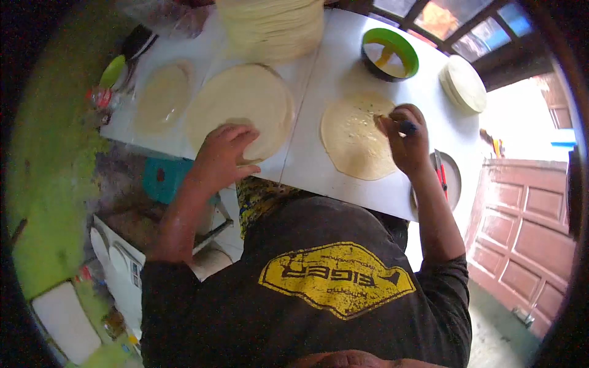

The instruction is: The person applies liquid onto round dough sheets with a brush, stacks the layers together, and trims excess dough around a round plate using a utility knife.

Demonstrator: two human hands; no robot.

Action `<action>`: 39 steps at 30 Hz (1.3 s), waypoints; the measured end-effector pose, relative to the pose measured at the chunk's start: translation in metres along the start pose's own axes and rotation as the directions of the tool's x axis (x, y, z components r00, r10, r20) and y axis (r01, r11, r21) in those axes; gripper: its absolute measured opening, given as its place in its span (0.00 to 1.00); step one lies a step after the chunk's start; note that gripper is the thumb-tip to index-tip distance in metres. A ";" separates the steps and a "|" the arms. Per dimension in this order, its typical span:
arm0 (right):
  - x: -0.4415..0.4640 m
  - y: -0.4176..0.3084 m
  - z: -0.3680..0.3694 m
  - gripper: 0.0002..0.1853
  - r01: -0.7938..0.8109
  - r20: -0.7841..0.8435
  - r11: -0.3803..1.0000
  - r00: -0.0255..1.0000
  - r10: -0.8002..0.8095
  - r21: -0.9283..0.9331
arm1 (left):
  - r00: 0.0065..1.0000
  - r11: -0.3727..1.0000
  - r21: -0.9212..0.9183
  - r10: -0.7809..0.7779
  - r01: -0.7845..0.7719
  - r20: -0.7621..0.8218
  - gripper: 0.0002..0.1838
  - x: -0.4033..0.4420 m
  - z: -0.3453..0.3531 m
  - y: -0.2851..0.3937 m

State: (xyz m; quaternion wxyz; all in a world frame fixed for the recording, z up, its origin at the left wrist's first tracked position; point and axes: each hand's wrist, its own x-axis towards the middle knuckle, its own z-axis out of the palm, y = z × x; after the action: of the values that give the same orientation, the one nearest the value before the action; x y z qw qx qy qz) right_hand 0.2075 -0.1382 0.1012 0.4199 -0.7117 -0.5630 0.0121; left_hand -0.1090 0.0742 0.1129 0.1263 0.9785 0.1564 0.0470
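Note:
My right hand (410,138) is closed around what looks like a brush with a dark handle (407,127), its working end mostly hidden by my fingers. It is over the right side of a flat dough round (356,144), which has a wet, speckled coating. My left hand (224,153) is at the near edge of a low stack of pale dough rounds (251,104), thumb and fingers apart; whether it presses on them I cannot tell. Beyond the coated round stands a green-rimmed bowl (397,71) with yellowish liquid inside.
A tall dough stack (270,27) stands at the back of the white table (300,132). A smaller stack (463,84) sits at the far right. Near the right edge lies a round plate (452,178) with a red-handled tool (440,172). A clear plastic piece (162,95) lies left.

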 end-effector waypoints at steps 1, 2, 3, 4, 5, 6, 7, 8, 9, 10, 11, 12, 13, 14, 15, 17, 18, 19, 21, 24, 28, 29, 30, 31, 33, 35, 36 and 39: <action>0.009 0.000 0.015 0.09 0.120 -0.041 0.992 0.992 -0.122 -0.048 | 1.000 1.000 -0.005 0.024 -0.024 -0.014 0.30 -0.001 0.004 -0.010; 0.014 -0.007 0.032 0.11 0.072 0.040 0.996 0.996 -0.074 0.061 | 1.000 1.000 -0.011 0.002 -0.002 -0.015 0.30 -0.003 0.007 -0.014; 0.024 -0.013 0.047 0.12 0.128 0.192 0.992 0.973 -0.129 0.018 | 0.998 0.998 -0.014 0.062 -0.062 -0.034 0.30 -0.002 0.008 -0.018; 0.032 -0.019 0.064 0.13 0.188 0.342 0.982 0.924 -0.171 -0.018 | 0.991 0.992 -0.019 0.124 -0.125 -0.052 0.30 -0.002 0.011 -0.022; 0.041 -0.032 0.078 0.14 0.215 0.459 0.977 0.868 -0.190 -0.001 | 0.993 0.993 -0.031 0.108 -0.109 -0.052 0.30 -0.003 0.012 -0.023; 0.050 -0.046 0.090 0.16 0.239 0.567 0.971 0.798 -0.207 0.018 | 0.990 0.991 -0.028 0.128 -0.130 -0.065 0.29 -0.002 0.013 -0.025; 0.055 -0.059 0.099 0.16 0.240 0.578 0.971 0.789 -0.208 0.022 | 0.986 0.988 -0.023 0.151 -0.153 -0.078 0.27 -0.003 0.013 -0.026; 0.060 -0.071 0.106 0.16 0.297 0.647 0.955 0.726 -0.233 0.011 | 0.987 0.990 -0.030 0.138 -0.141 -0.079 0.27 -0.003 0.013 -0.026; 0.063 -0.077 0.111 0.15 0.353 0.708 0.935 0.659 -0.253 0.005 | 0.982 0.983 -0.046 0.173 -0.177 -0.079 0.23 -0.003 0.012 -0.027; 0.066 -0.077 0.118 0.15 0.356 0.712 0.935 0.654 -0.256 0.009 | 0.974 0.974 -0.059 0.212 -0.217 -0.081 0.20 -0.002 0.010 -0.028; 0.071 -0.075 0.125 0.15 0.413 0.739 0.911 0.609 -0.289 0.016 | 0.975 0.975 -0.062 0.207 -0.212 -0.082 0.20 0.000 0.008 -0.029; 0.074 -0.074 0.129 0.14 0.467 0.765 0.884 0.560 -0.317 0.024 | 0.972 0.971 -0.088 0.217 -0.224 -0.085 0.16 0.001 0.006 -0.029; 0.077 -0.074 0.133 0.14 0.470 0.770 0.882 0.554 -0.317 0.026 | 0.970 0.965 -0.114 0.227 -0.236 -0.091 0.13 0.001 0.006 -0.030; 0.080 -0.073 0.137 0.14 0.459 0.781 0.889 0.553 -0.290 0.006 | 0.970 0.965 -0.119 0.222 -0.232 -0.094 0.13 0.001 0.007 -0.032; 0.082 -0.075 0.139 0.13 0.446 0.791 0.895 0.553 -0.262 -0.016 | 0.978 0.975 -0.115 0.181 -0.192 -0.101 0.12 0.001 0.007 -0.033; 0.086 -0.078 0.139 0.12 0.402 0.787 0.916 0.567 -0.243 -0.006 | 0.984 0.982 -0.112 0.137 -0.150 -0.109 0.11 0.000 0.009 -0.039; 0.089 -0.080 0.139 0.11 0.355 0.781 0.935 0.584 -0.223 0.001 | 0.983 0.973 -0.183 0.119 -0.144 -0.141 0.10 0.000 0.012 -0.043; 0.094 -0.079 0.140 0.11 0.358 0.780 0.934 0.584 -0.224 0.001 | 0.980 0.958 -0.251 0.098 -0.140 -0.172 0.10 0.000 0.014 -0.046; 0.104 -0.081 0.141 0.13 0.343 0.755 0.937 0.599 -0.268 0.061 | 0.980 0.941 -0.319 0.050 -0.110 -0.191 0.11 -0.004 0.012 -0.047; 0.114 -0.092 0.130 0.18 0.162 0.848 0.984 0.508 -0.152 0.080 | 0.985 0.912 -0.406 -0.008 -0.063 -0.171 0.11 -0.007 0.013 -0.050; 0.116 -0.090 0.132 0.20 0.138 0.875 0.984 0.458 -0.161 0.108 | 0.996 0.915 -0.396 0.068 -0.082 -0.050 0.11 -0.004 0.005 -0.050; 0.115 -0.089 0.135 0.21 0.179 0.866 0.978 0.467 -0.177 0.103 | 0.996 0.914 -0.397 0.068 -0.082 -0.049 0.11 -0.003 0.004 -0.050; 0.114 -0.088 0.139 0.21 0.219 0.858 0.971 0.476 -0.194 0.098 | 0.999 0.915 -0.404 0.034 -0.029 0.005 0.10 -0.002 0.004 -0.052; 0.111 -0.085 0.146 0.21 0.219 0.858 0.971 0.476 -0.194 0.098 | 0.998 0.914 -0.406 0.000 0.024 0.058 0.09 -0.002 0.003 -0.052; 0.106 -0.082 0.157 0.20 0.325 0.844 0.939 0.465 -0.266 0.117 | 0.991 0.912 -0.396 -0.075 0.111 0.107 0.09 0.002 0.000 -0.048; 0.104 -0.086 0.158 0.20 0.275 0.858 0.956 0.462 -0.225 0.103 | 0.979 0.908 -0.376 -0.140 0.186 0.147 0.09 0.004 0.000 -0.046; 0.106 -0.088 0.157 0.20 0.222 0.870 0.971 0.458 -0.180 0.084 | 0.984 0.932 -0.316 -0.160 0.176 0.075 0.09 0.004 0.004 -0.045; 0.108 -0.085 0.160 0.19 0.258 0.867 0.962 0.457 -0.201 0.087 | 0.981 0.943 -0.273 -0.193 0.193 0.026 0.11 0.004 0.003 -0.043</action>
State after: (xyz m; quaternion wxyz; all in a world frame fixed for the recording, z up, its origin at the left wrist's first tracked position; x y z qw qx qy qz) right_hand 0.1008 0.0443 0.0987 0.0560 -0.5371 -0.7878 0.2962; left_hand -0.1169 0.1143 0.0989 0.2643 0.9315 0.2436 0.0561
